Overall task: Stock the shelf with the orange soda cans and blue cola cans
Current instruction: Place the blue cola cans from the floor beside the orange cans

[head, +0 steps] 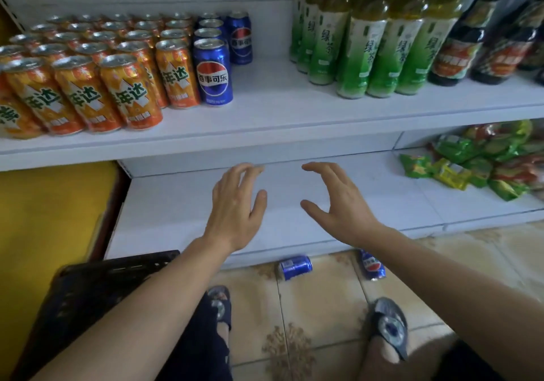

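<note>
Two blue cans (295, 267) down on the floor (323, 316), on their sides just off the front edge of the lower shelf (176, 218); strays by the look, not set there on purpose. Nearer-left one with long axis roughly along that edge; the other angled away from it, partly behind the right forearm. Left hand (235, 204) and right hand (338, 207) both empty, fingers spread and loosely bent, hovering over the lower shelf. On the upper shelf (279, 109), orange cans (129, 92) upright in rows at the left end, labels forward for shoppers, more blue ones filed beside them.
</note>
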`<move>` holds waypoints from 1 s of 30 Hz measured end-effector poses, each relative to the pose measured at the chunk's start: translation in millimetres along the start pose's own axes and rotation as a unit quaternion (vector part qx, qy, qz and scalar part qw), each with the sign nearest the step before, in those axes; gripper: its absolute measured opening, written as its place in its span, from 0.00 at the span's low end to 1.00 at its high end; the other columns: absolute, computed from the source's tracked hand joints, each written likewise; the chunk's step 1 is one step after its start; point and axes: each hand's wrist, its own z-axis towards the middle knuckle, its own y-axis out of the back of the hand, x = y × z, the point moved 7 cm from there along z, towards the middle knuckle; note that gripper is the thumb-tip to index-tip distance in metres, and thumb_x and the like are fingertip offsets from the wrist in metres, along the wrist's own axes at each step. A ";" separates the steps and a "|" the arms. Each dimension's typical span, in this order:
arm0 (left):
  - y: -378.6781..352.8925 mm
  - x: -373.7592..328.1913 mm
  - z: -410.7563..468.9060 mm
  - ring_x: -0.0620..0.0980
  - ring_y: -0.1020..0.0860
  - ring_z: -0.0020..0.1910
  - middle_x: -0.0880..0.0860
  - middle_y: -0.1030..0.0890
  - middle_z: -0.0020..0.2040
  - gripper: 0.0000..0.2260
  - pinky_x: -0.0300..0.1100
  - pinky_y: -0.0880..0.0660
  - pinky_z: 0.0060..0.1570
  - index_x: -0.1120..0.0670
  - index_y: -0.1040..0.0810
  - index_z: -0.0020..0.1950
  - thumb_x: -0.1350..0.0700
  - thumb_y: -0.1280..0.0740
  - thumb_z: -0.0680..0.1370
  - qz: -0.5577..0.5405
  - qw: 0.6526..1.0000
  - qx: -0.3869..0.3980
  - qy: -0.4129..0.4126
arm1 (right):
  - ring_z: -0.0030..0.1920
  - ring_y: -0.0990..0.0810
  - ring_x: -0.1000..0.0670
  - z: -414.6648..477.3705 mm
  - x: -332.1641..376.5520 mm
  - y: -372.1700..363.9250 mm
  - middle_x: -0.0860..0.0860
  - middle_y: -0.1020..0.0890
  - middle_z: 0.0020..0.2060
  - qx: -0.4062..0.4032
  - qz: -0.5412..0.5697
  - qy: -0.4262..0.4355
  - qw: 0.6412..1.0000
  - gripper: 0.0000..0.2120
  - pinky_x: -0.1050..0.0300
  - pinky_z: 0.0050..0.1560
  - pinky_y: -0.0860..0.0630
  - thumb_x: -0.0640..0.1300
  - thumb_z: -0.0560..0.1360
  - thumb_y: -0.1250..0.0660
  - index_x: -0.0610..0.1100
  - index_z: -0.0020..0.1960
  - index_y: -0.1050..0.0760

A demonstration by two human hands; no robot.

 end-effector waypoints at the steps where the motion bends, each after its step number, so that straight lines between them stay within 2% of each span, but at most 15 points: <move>1: -14.7 -4.3 -2.4 0.52 0.34 0.71 0.53 0.30 0.71 0.26 0.54 0.36 0.68 0.54 0.30 0.72 0.43 0.49 0.79 -0.021 0.999 0.038 0.004 | 0.69 0.31 0.52 -9.9 -12.4 -0.4 0.53 0.30 0.68 -0.002 0.005 -0.019 1.000 0.28 0.62 0.64 0.36 0.46 0.76 0.30 0.50 0.74 0.34; 4: -52.5 -20.5 6.1 0.51 0.31 0.69 0.50 0.29 0.69 0.25 0.52 0.33 0.68 0.52 0.30 0.72 0.42 0.49 0.80 -0.049 0.990 0.129 -0.013 | 0.66 0.30 0.53 -34.7 -53.6 -1.0 0.53 0.30 0.67 -0.010 0.014 -0.077 0.997 0.28 0.59 0.62 0.32 0.47 0.76 0.29 0.51 0.73 0.34; 7: -97.8 -29.2 7.2 0.50 0.29 0.68 0.50 0.27 0.68 0.19 0.49 0.32 0.68 0.53 0.30 0.71 0.48 0.44 0.83 -0.065 0.980 0.186 -0.021 | 0.64 0.27 0.49 -59.7 -102.7 -5.2 0.51 0.29 0.66 -0.018 0.016 -0.152 0.988 0.27 0.54 0.59 0.27 0.46 0.76 0.29 0.50 0.72 0.33; 9: -135.4 -23.9 -2.6 0.49 0.30 0.69 0.49 0.28 0.69 0.17 0.48 0.32 0.69 0.53 0.30 0.72 0.51 0.42 0.84 -0.064 0.972 0.228 -0.008 | 0.64 0.26 0.47 -74.0 -137.4 -9.7 0.49 0.29 0.66 -0.019 0.013 -0.209 0.978 0.27 0.56 0.57 0.30 0.46 0.76 0.29 0.48 0.72 0.33; 12: -188.1 -9.6 -9.5 0.49 0.32 0.71 0.49 0.30 0.72 0.18 0.47 0.34 0.70 0.52 0.32 0.74 0.51 0.42 0.84 -0.023 0.951 0.308 0.007 | 0.65 0.27 0.46 -85.7 -184.6 -18.9 0.47 0.31 0.68 0.004 0.001 -0.282 0.959 0.26 0.60 0.56 0.35 0.47 0.78 0.31 0.49 0.74 0.35; 16: -239.6 -6.8 10.5 0.50 0.33 0.71 0.49 0.32 0.73 0.19 0.48 0.33 0.69 0.52 0.33 0.75 0.50 0.43 0.84 0.012 0.938 0.346 -0.009 | 0.55 0.27 0.48 -96.1 -239.9 -37.3 0.45 0.30 0.67 0.041 -0.023 -0.325 0.945 0.27 0.66 0.45 0.41 0.46 0.77 0.31 0.47 0.74 0.35; 20: -296.8 2.4 20.8 0.50 0.30 0.69 0.49 0.30 0.72 0.18 0.49 0.30 0.66 0.52 0.33 0.73 0.51 0.42 0.83 0.027 0.926 0.376 -0.009 | 0.59 0.26 0.48 -110.6 -291.1 -59.2 0.44 0.29 0.65 0.062 -0.013 -0.390 0.919 0.29 0.64 0.51 0.38 0.47 0.75 0.29 0.45 0.73 0.33; 23: -348.3 13.7 4.5 0.51 0.25 0.63 0.49 0.27 0.68 0.17 0.48 0.28 0.62 0.51 0.31 0.70 0.53 0.40 0.82 0.037 0.900 0.434 -0.009 | 0.63 0.26 0.40 -124.9 -329.9 -81.7 0.41 0.27 0.64 0.072 -0.007 -0.443 0.894 0.29 0.49 0.59 0.28 0.51 0.74 0.29 0.45 0.72 0.32; 25: -384.9 25.5 -15.4 0.54 0.26 0.65 0.52 0.28 0.69 0.19 0.48 0.29 0.63 0.53 0.31 0.71 0.56 0.38 0.80 0.055 0.876 0.479 -0.012 | 0.62 0.25 0.38 -134.8 -354.5 -100.6 0.41 0.26 0.62 0.084 -0.009 -0.461 0.884 0.30 0.47 0.59 0.28 0.56 0.73 0.30 0.46 0.71 0.32; 27: -416.0 43.3 -36.8 0.57 0.28 0.68 0.55 0.31 0.71 0.24 0.52 0.29 0.65 0.54 0.35 0.74 0.56 0.36 0.79 0.087 0.845 0.527 0.002 | 0.59 0.26 0.39 -140.3 -374.9 -120.0 0.46 0.25 0.54 0.091 0.000 -0.461 0.883 0.28 0.51 0.55 0.31 0.54 0.74 0.31 0.46 0.71 0.32; 29: -438.8 61.3 -51.1 0.58 0.30 0.68 0.57 0.33 0.70 0.27 0.55 0.29 0.64 0.54 0.40 0.76 0.55 0.35 0.79 0.129 0.816 0.564 0.010 | 0.52 0.30 0.44 -137.9 -391.3 -135.0 0.57 0.31 0.41 0.088 0.003 -0.455 0.886 0.24 0.57 0.50 0.36 0.52 0.77 0.32 0.46 0.70 0.30; 30: -448.1 68.5 -54.5 0.59 0.30 0.67 0.58 0.34 0.70 0.27 0.55 0.28 0.63 0.54 0.41 0.76 0.55 0.35 0.79 0.145 0.808 0.571 0.007 | 0.51 0.31 0.46 -134.1 -398.5 -141.7 0.60 0.34 0.39 0.088 -0.002 -0.451 0.888 0.22 0.57 0.49 0.37 0.54 0.78 0.32 0.47 0.69 0.30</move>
